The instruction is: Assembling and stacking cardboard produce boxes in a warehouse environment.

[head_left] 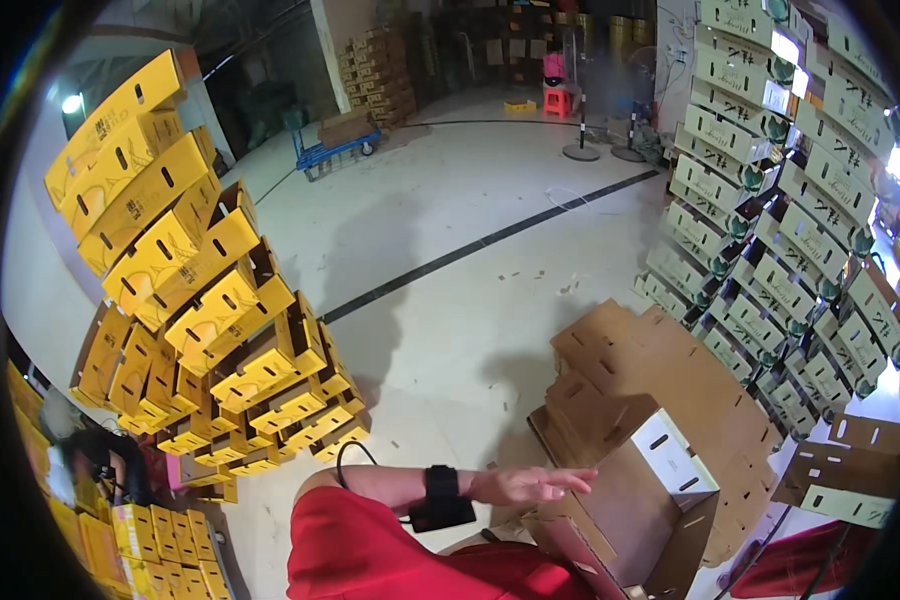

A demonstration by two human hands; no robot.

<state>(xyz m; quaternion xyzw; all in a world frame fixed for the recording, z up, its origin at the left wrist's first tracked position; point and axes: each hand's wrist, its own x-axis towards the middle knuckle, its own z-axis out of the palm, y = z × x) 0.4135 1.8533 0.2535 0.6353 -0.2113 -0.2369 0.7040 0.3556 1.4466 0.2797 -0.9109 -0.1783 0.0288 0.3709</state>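
From the lower left my left arm reaches across in a red sleeve, with a black strap and a small black device on the wrist. My left hand (535,486) is open, palm down, its fingers stretched to the right. They reach the near left side of an open cardboard box (625,515); whether they touch it I cannot tell. Brown inside, the box has a white end panel with slotted hand holes. Behind and partly under it lie flat brown cardboard blanks (660,370) in a pile. My right hand is not in view.
Stacked yellow boxes (230,310) lean high on the left. White-and-green boxes (760,220) form a tall wall on the right, near more cut cardboard (850,470). Farther back are a blue trolley (335,152), a red stool (557,100) and floor-standing poles (582,150).
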